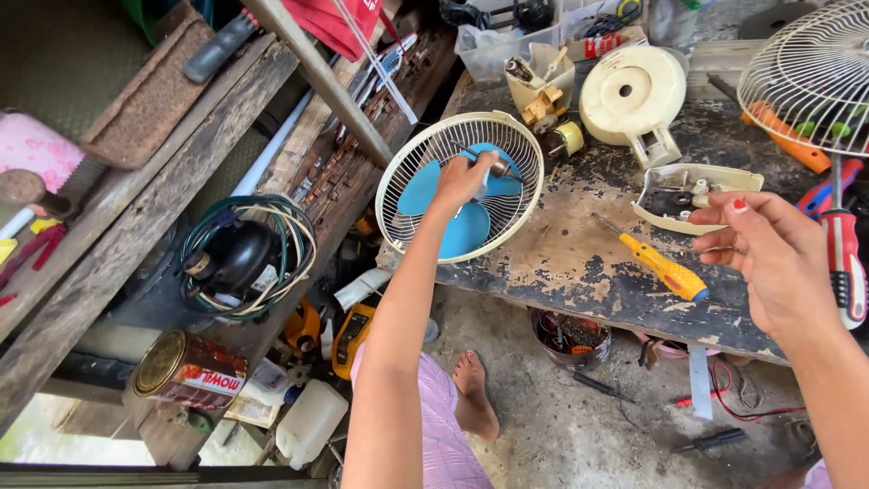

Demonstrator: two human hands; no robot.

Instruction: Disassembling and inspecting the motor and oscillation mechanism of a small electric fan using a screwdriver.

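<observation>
Where paint flakes off the dark workbench (579, 263) — perhaps outdoors — tools lie scattered.

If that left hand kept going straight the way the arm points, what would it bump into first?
It is already there: the left hand rests on the hub of the blue fan blades inside the cream wire guard. Depth beyond is unclear.

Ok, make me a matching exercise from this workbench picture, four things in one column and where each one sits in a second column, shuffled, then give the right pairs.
Things:
1. yellow-handled screwdriver
2. blue fan blade
3. red-handled screwdriver
4. cream motor housing

Places:
A. at the back of the bench, hole facing up
B. inside the white grille, under the left hand
C. flat on the bench between the two hands
D. just past the right hand, at the frame's right edge

Pairs: 1-C, 2-B, 3-D, 4-A
</observation>
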